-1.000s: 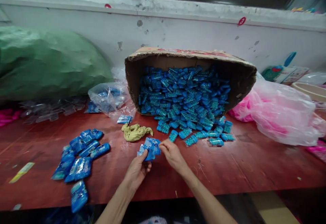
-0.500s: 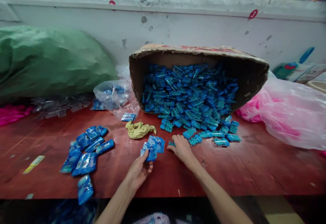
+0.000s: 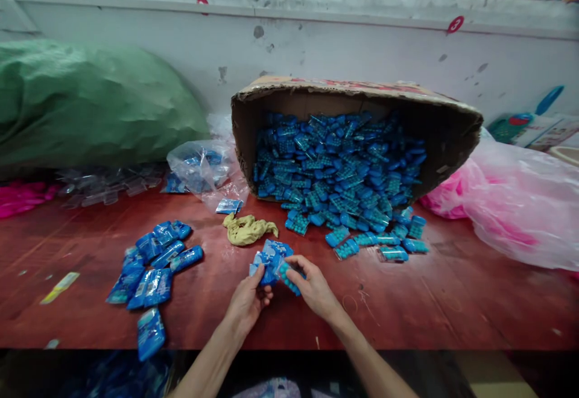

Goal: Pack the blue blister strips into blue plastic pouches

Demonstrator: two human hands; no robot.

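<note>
My left hand [image 3: 248, 303] is closed on a few flat blue printed wrappers [image 3: 268, 260], thumb on top. Between the thumb and fingers of my right hand [image 3: 317, 289] is a small clear pack of turquoise balls [image 3: 289, 278], held against the right side of the wrappers. A crumpled yellowish cloth [image 3: 248, 230] lies just beyond my left hand. Past my right hand, several loose packs [image 3: 347, 248] of the same kind lie before a cardboard box [image 3: 452, 138], which is tipped on its side and heaped with more. Several filled blue packets [image 3: 156, 289] form a group at left.
A big green sack [image 3: 99, 102] stands at the back left, with clear plastic pieces [image 3: 106, 186] below it. One plastic bag [image 3: 203, 169] holds blue wrappers. Pink items show through a large bag [image 3: 511, 199] at right. The red table's front edge [image 3: 384, 348] is near me.
My right hand has picked up a pack from the table and brought it left to the wrappers. My left hand has stayed nearly in place. The view has shifted slightly.
</note>
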